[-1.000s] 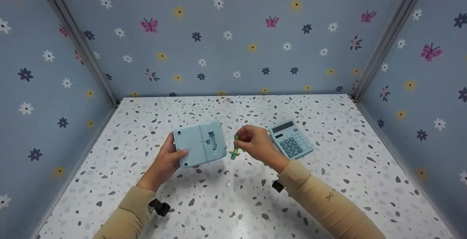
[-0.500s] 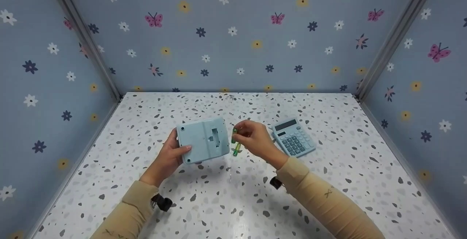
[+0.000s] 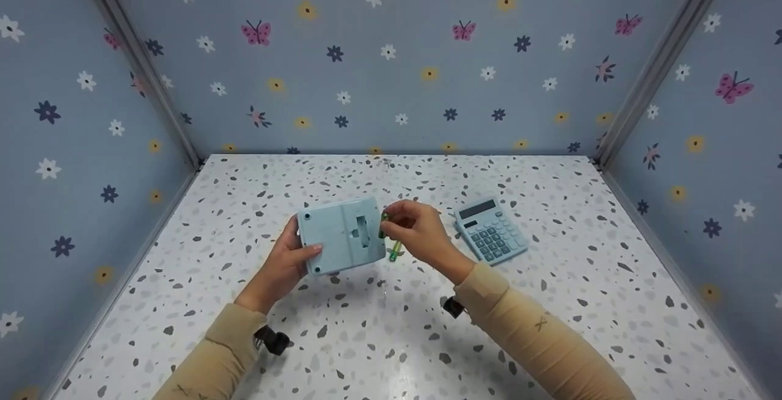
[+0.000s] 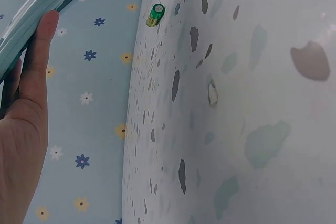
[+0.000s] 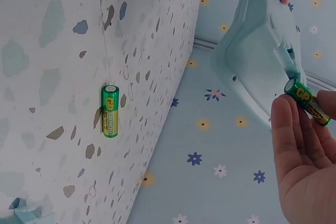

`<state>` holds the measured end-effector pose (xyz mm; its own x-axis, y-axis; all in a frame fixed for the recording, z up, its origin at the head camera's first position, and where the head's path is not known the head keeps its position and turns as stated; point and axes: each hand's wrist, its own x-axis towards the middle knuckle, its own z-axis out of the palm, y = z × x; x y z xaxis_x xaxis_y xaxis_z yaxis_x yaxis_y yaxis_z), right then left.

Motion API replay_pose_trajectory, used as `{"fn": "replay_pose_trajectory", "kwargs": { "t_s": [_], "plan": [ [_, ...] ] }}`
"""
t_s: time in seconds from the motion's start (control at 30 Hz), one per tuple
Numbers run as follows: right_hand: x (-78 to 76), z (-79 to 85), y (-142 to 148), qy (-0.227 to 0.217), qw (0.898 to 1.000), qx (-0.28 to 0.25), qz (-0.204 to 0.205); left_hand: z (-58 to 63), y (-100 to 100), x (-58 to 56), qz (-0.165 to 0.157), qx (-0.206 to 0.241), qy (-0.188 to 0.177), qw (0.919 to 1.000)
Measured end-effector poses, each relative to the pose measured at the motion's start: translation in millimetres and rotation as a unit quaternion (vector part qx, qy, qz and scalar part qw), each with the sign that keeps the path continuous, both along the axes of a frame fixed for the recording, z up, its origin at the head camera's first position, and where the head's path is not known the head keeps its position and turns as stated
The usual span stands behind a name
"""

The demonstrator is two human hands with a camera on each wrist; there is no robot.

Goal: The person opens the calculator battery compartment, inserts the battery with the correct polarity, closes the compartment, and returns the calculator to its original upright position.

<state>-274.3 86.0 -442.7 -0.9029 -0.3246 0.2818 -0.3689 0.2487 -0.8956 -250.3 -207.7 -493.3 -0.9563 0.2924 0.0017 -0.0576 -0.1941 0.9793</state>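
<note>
Left hand [image 3: 284, 262]: grips a pale blue device [image 3: 333, 241] by its left edge, thumb laid across the upturned underside, fingers beneath. The device is held clear of the table [image 3: 366, 351], and an uncovered battery slot [image 3: 364, 232] lies toward its right end, facing the right hand.

Right hand [image 3: 421, 235]: thumb and fingers pinch a green battery [image 5: 307, 102], positioned just beside the device's right edge, near the slot. Contact between this battery and the device cannot be determined.

Below the right hand, between the two hands in the head view, a second battery [image 5: 110, 111], green and yellow, lies on its side on the speckled table. Neither hand touches it.

Further out, right of the right hand, a light blue calculator [image 3: 492, 232] sits keys upward at a slant. Beyond the table stand walls [image 3: 379, 82] patterned with flowers and butterflies.
</note>
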Motion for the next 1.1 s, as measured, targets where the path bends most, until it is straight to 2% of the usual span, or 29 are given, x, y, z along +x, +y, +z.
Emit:
{"fn": "replay_pose_trajectory", "kwargs": {
  "t_s": [0.67,1.1],
  "plan": [
    [6.6,1.1,-16,-0.004,1.0,-0.001,0.017,-1.1,5,1.5,-0.015,0.004,0.009,0.9998],
    [3.1,-3.2,-16,-0.002,1.0,0.006,0.014,0.6,8,0.2,-0.024,0.0,0.005,0.9997]
  ]
}}
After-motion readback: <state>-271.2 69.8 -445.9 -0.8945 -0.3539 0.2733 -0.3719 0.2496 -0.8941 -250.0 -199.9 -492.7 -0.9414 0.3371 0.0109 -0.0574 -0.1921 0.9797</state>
